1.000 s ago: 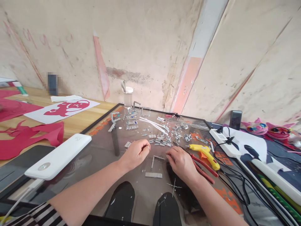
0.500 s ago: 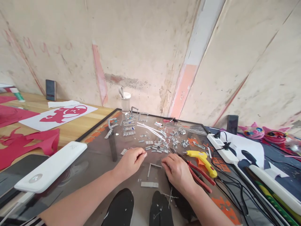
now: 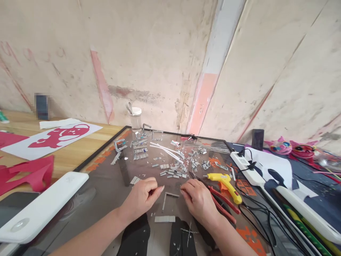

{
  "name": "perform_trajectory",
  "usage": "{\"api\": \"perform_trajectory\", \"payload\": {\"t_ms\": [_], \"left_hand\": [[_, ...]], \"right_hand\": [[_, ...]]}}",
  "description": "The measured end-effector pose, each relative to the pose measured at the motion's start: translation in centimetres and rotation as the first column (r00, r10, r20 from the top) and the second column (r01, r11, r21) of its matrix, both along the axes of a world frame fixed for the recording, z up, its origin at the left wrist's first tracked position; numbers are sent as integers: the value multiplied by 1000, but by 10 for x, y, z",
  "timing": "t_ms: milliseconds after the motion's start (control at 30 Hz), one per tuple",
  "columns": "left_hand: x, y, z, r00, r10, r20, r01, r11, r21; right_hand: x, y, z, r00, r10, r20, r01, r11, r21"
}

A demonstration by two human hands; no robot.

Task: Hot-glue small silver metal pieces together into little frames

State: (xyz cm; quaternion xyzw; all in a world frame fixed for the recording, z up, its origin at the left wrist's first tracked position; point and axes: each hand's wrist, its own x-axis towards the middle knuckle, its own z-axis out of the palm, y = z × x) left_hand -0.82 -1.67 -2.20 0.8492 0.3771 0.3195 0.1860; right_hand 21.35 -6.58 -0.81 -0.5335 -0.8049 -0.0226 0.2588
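My left hand (image 3: 142, 195) is closed, its thumb pressed to the curled fingers. Facing it across a small gap, my right hand (image 3: 198, 199) is closed with fingertips pinched. Whatever either may hold is too small or hidden to make out. Between and below them lies a grey L-shaped strip (image 3: 170, 195), flat on the dark glass tabletop (image 3: 106, 202). A flat grey strip (image 3: 165, 219) lies closer to me, beside a crossed piece of twisted wire (image 3: 189, 232). Red-handled pliers (image 3: 222, 209) lie partly behind my right hand. Beyond are small grey pieces (image 3: 174, 172) in a scattered pile.
A yellow glue gun (image 3: 226, 183) and a white power strip (image 3: 247, 167) with black cables lie right. White sticks (image 3: 166, 152) and a lidded jar (image 3: 136, 119) stand farther back. A white power bank (image 3: 45, 206) lies left, near red paper cut-outs (image 3: 64, 135).
The view has shifted slightly, so most things appear lower and farther left. My left hand has come a little toward me, level with my right. Both hands remain closed.
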Motion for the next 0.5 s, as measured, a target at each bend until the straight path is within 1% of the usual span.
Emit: {"api": "perform_trajectory", "payload": {"t_ms": [100, 167, 233, 300, 367, 400, 433, 500], "left_hand": [[0, -1, 0, 999, -20, 27, 20, 1000, -17], [0, -2, 1, 999, -30, 42, 31, 999, -28], [0, -2, 2, 998, -37, 54, 39, 999, -35], [0, -3, 3, 997, -40, 68, 43, 998, -37], [0, -3, 2, 996, -45, 82, 49, 998, -39], [0, -4, 2, 995, -49, 89, 53, 998, -41], [0, -4, 2, 994, -55, 94, 59, 997, -41], [1, -5, 3, 993, -68, 99, 72, 997, -37]], "right_hand": [[2, -1, 2, 998, -12, -68, 11, 1000, -14], [6, -2, 8, 990, -22, -136, 19, 1000, -22], [15, -2, 18, 978, -44, -204, 38, 999, -34], [32, 2, 32, 972, -82, -222, 70, 996, -62], [57, 14, 44, 980, -153, -130, 138, 984, -113], [71, 22, 49, 975, -215, -51, 208, 971, -120], [85, 32, 51, 959, -279, 50, 283, 951, -126], [107, 53, 50, 938, -327, 115, 341, 929, -140]]}}
